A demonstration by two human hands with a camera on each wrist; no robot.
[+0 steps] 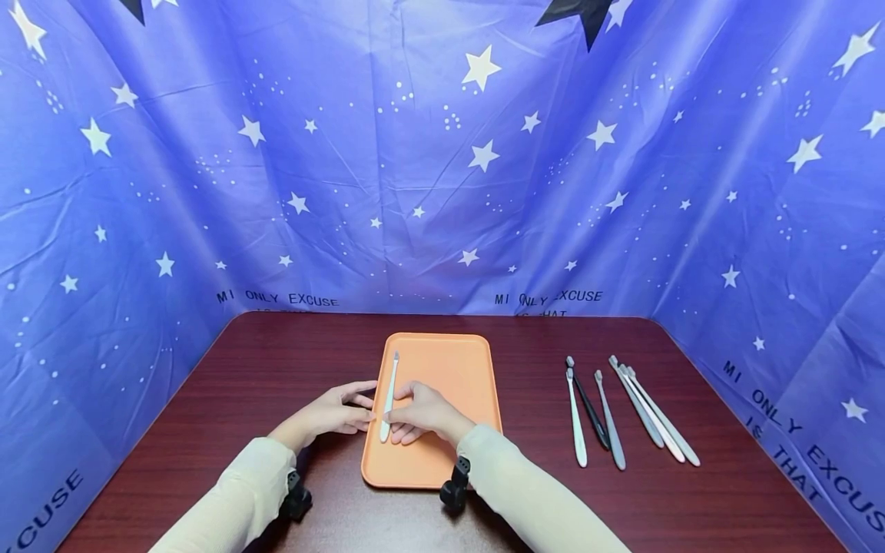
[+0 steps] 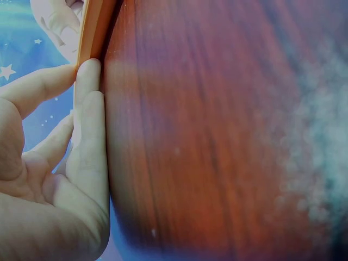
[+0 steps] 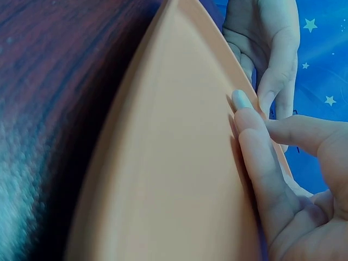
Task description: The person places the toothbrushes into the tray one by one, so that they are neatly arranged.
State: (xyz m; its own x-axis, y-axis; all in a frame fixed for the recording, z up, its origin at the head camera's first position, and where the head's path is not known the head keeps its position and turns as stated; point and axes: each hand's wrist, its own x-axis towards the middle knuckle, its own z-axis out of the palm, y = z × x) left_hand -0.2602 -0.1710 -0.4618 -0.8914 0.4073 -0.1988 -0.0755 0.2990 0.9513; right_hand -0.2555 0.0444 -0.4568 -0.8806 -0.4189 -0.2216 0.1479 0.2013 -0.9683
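Note:
An orange tray (image 1: 442, 357) lies on the dark wooden table, its long sides running away from me. Along its left side is a toothbrush (image 1: 392, 384) with a pale handle, head pointing to the far end. My right hand (image 1: 427, 412) pinches the handle low down between thumb and fingers. The handle's rounded end (image 3: 241, 99) pokes out past the fingertips in the right wrist view. At the tray's left edge, my left hand (image 1: 332, 412) grips the rim, its thumb (image 2: 41, 87) on the rim and fingers (image 2: 89, 141) against the outer side.
Right of the tray lie a white toothbrush (image 1: 577, 422), a black toothbrush (image 1: 591, 411) and a grey toothbrush (image 1: 610, 422). Farther right, several more toothbrushes (image 1: 653, 411) lie close together. A blue star-patterned curtain (image 1: 387, 192) surrounds the table's back and sides.

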